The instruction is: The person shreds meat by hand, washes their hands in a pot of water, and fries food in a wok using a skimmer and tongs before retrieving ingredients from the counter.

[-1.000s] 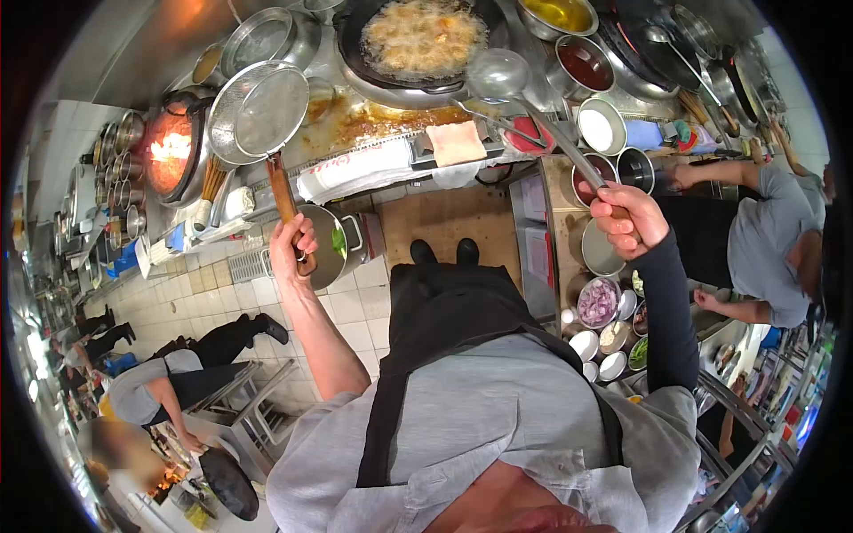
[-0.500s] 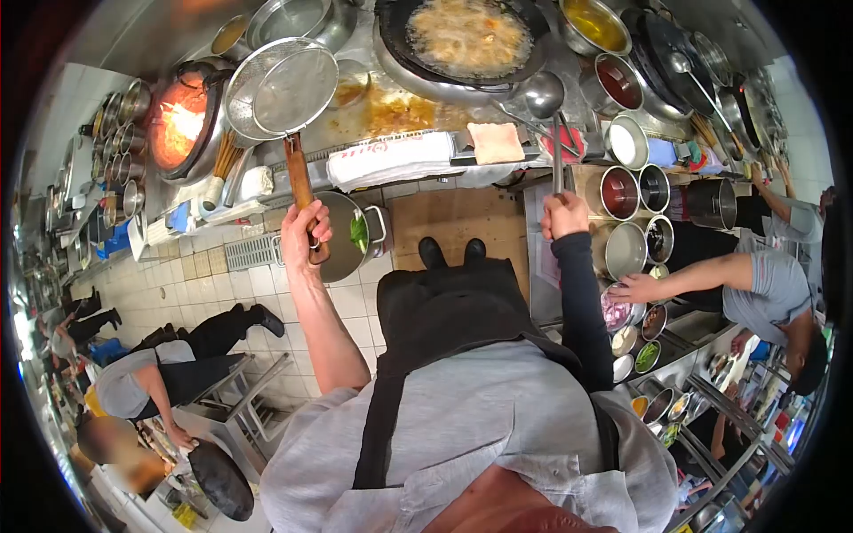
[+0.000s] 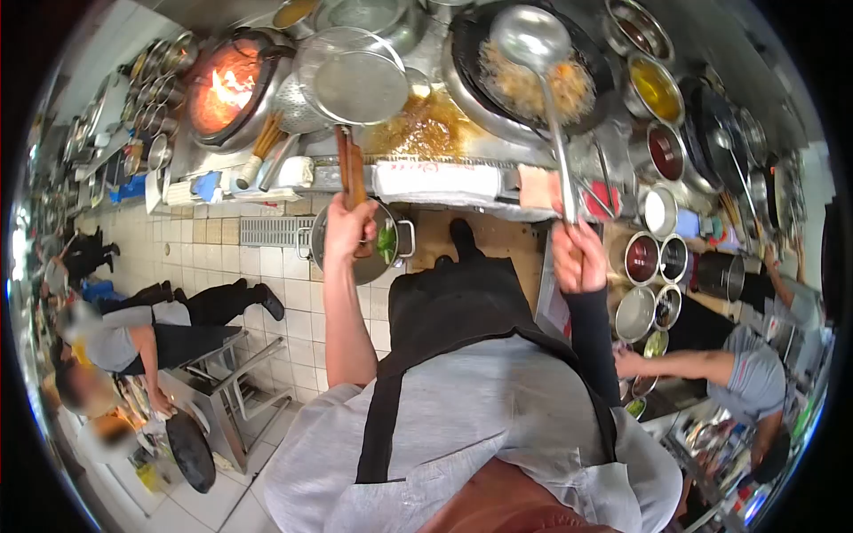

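My left hand (image 3: 352, 229) is closed round the wooden handle of a wire-mesh strainer (image 3: 360, 87), whose round basket is over the stove top left of the wok. In my right hand (image 3: 579, 257) is the long handle of a metal ladle (image 3: 531, 40). The ladle's bowl hangs above the far part of a black wok (image 3: 462, 84) and hides some of it. Pale food bubbles in foaming oil (image 3: 555, 93) inside the wok. Brown liquid (image 3: 418, 129) is spilled on the metal top between strainer and wok.
Flames rise in a second wok (image 3: 222, 93) at left. A folded white towel (image 3: 435, 180) lies on the stove's front edge. Below stands a pot (image 3: 366, 266) with green leaves. Bowls of sauces (image 3: 641, 256) line the right, where a co-worker's arm (image 3: 680, 365) reaches in. Another person (image 3: 115, 338) holds a black pan (image 3: 191, 455).
My right hand has raised the ladle from beside the wok to over it. The view has shifted, and the strainer stays in my left hand. One of my feet has stepped forward.
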Available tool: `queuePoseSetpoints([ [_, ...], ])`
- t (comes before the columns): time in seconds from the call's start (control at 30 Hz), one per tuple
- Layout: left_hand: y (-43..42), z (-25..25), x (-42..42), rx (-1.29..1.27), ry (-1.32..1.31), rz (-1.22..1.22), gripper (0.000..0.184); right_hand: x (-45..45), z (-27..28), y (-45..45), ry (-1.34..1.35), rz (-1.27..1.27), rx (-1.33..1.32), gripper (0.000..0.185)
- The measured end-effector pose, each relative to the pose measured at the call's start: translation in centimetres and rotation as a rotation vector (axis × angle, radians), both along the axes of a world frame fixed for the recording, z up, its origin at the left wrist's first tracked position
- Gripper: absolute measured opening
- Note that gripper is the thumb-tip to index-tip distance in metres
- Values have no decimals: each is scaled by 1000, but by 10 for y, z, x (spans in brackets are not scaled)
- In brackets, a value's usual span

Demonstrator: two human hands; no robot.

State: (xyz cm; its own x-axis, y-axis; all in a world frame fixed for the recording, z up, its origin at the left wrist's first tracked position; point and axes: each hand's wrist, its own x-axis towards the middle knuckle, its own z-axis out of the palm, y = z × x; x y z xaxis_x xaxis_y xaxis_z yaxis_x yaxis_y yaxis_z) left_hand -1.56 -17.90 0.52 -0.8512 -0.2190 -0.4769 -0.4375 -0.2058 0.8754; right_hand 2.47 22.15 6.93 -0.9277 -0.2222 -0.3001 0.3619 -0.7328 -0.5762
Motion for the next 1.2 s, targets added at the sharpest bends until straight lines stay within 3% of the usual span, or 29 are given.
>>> queuePoseSetpoints([
  [0.13,25,-7,-15,-141,3,-35,29,-177,-21,-65,95,234,117,36],
  [0.17,27,-24,-17,-141,17,-36,30,-224,-25,-86,93,273,233,13],
  [0.2,36,-20,-19,-158,13,-23,30,-270,-35,-111,129,295,337,13],
  [0.23,46,-16,-19,-176,2,-13,30,-319,-52,-132,267,404,606,19],
  [0.27,50,-21,-15,-215,-20,-9,30,-361,-69,-159,337,354,878,24],
  [0.3,53,-26,-14,-253,-39,-5,31,-412,-108,-185,697,106,1418,27],
  [0.33,56,-20,-13,-270,-79,-22,33,-431,-91,-204,599,148,1644,33],
  [0.43,60,-34,-9,-450,-104,3,38,-478,-91,-231,741,370,1878,29],
  [0.47,60,-27,-13,-629,-54,-30,41,-498,-100,-228,472,656,1376,28],
  [0.53,59,-24,-25,-671,-149,-19,40,-545,-122,-206,-85,1000,304,28],
  [0.6,54,-30,-36,-720,-98,-19,39,-510,-79,-193,-387,628,-99,21],
  [0.7,51,-36,-51,-791,-40,-47,37,-491,-89,-144,-209,705,-244,20],
  [0.77,53,-23,-58,-835,-63,-83,32,-475,-67,-116,-169,680,-157,18],
  [0.8,53,-22,-57,-831,-107,-94,32,-459,-37,-99,-79,791,-21,16],
  [0.83,52,-22,-56,-833,-105,-93,32,-457,-31,-91,-94,694,134,14],
  [0.9,50,-22,-56,-839,-101,-91,33,-439,2,-70,125,662,661,15],
  [1.0,47,-25,-58,-894,-83,-90,34,-432,21,-61,431,594,1202,17],
  [1.1,50,-11,-59,-822,-118,-99,35,-471,-17,-86,976,371,1560,29],
  [1.17,54,0,-56,-820,-77,-87,35,-509,-64,-128,1025,289,1915,37],
  [1.2,56,3,-54,-821,-57,-81,35,-510,-69,-150,956,333,1966,37],
])
